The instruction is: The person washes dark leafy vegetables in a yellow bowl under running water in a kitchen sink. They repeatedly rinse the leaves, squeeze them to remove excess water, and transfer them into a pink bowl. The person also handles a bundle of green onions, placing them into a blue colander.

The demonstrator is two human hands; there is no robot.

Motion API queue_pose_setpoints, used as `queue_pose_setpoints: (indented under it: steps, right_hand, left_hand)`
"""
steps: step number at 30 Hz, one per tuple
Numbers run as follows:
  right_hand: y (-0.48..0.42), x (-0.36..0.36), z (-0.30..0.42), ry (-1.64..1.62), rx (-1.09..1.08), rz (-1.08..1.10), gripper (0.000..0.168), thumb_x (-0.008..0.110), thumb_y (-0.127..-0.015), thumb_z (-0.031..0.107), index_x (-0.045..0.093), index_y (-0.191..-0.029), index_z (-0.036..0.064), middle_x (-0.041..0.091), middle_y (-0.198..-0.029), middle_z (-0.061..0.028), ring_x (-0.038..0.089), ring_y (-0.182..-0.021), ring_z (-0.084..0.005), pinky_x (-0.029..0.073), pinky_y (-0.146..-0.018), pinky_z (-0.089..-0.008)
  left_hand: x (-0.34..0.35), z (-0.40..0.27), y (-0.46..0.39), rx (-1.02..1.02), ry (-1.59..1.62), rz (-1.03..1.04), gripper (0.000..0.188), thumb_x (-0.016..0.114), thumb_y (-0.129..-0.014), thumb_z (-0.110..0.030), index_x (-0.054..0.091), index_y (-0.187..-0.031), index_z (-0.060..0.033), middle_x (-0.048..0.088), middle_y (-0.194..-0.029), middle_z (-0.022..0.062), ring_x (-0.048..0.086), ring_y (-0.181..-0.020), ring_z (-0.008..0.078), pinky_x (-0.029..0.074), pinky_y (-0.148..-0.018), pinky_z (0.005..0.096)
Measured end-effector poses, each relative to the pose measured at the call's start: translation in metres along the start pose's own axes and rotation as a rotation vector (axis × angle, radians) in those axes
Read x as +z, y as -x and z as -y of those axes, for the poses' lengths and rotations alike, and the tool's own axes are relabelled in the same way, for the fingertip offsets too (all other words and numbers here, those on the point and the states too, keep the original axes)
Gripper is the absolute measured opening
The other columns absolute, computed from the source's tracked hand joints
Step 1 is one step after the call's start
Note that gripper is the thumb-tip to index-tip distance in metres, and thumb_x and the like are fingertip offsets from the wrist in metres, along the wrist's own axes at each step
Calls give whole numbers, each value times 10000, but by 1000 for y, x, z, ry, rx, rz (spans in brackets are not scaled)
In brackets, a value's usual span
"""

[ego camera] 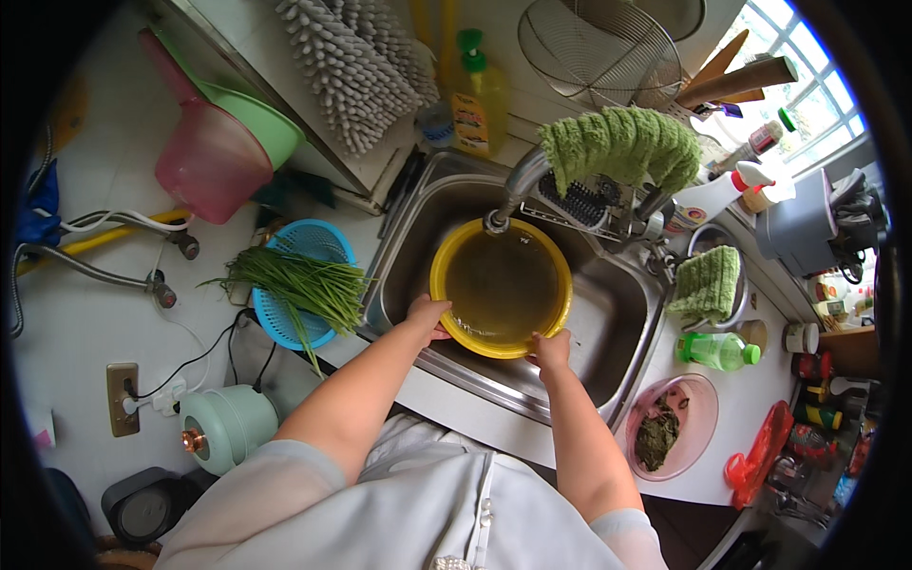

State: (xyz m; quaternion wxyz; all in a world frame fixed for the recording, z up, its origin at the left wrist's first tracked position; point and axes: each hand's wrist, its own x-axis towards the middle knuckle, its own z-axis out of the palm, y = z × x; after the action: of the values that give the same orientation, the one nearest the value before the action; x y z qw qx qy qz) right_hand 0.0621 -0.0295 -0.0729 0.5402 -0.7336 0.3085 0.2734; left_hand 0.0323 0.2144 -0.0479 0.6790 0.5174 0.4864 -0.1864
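Observation:
A round yellow basin (563,313) full of murky brownish water is in the stainless steel sink (620,320). My left hand (429,318) grips its rim at the lower left, and my right hand (551,351) grips the rim at the lower right. Most of the fingers are hidden under or behind the rim. The faucet spout (496,221) hangs over the basin's far edge. Whether the basin rests on the sink floor or is lifted, I cannot tell.
Left of the sink, long green leaves (306,281) lie across a blue plastic colander (267,320). A pink bowl (705,445) with dark wet leaves and a green-capped bottle (716,352) are on the right counter. A green towel (620,146) drapes over the faucet; a dish soap bottle (474,114) stands behind.

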Motion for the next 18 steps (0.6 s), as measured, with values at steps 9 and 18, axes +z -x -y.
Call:
queue_pose_setpoints:
  steps: [9, 18]
  right_hand:
    - [-4, -19, -16, -34, 105, 1, 219, 521, -799, 94, 573, -975, -26, 602, -864, -150, 615, -651, -263, 511, -430, -366]
    - [-16, -34, -33, -242, 283, 107, 52, 529, -765, 39, 571, -758, 9, 541, -641, -92, 461, -405, -189, 289, -312, -303]
  left_hand:
    - [47, -20, 55, 452, -201, 52, 210, 573, -755, -23, 566, -966, -17, 619, -790, 75, 617, -640, 172, 498, -483, 284]
    - [86, -38, 102, 446, -242, 61, 184, 577, -869, -142, 504, -817, 19, 585, -675, 113, 595, -483, 163, 519, -440, 276]
